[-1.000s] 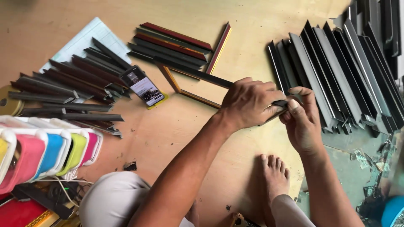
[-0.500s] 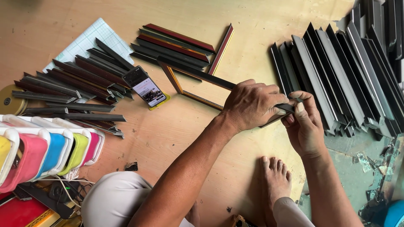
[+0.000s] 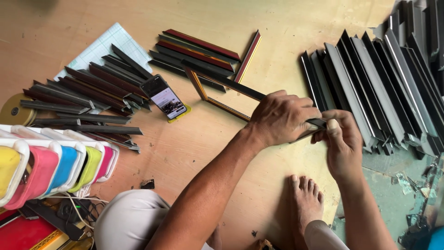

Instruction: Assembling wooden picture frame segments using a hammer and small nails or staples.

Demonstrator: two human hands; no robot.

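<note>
Fingers: those of the left hand point(image 3: 283, 121) are curled tight around a corner of the small frame point(image 3: 222, 92); those of the right hand point(image 3: 340, 139) are pinched narrow on the end of the dark strip that comes out from under the left hand, thumb on top.
Frame position: it is tilted, its far corner rests on the wooden floor point(image 3: 194, 153), the near corner is lifted between both hands (the joint itself is hidden by the knuckles).
Frame state: three sides show, dark with a gold inner edge; I judge the corners are mostly joined and this one is being closed.
Finished pieces: I cannot see any complete frame put aside.
Left to do: many loose parts wait, the brown strips point(image 3: 88, 92), the red and black strips point(image 3: 199, 53) and the grey profiles point(image 3: 370, 88) in a row at the right.
Other things: a phone point(image 3: 164, 98) with lit screen lies just beside the brown strips; coloured cases point(image 3: 55, 166) stand at lower left; a bare foot point(image 3: 305, 203) is near the hands.
</note>
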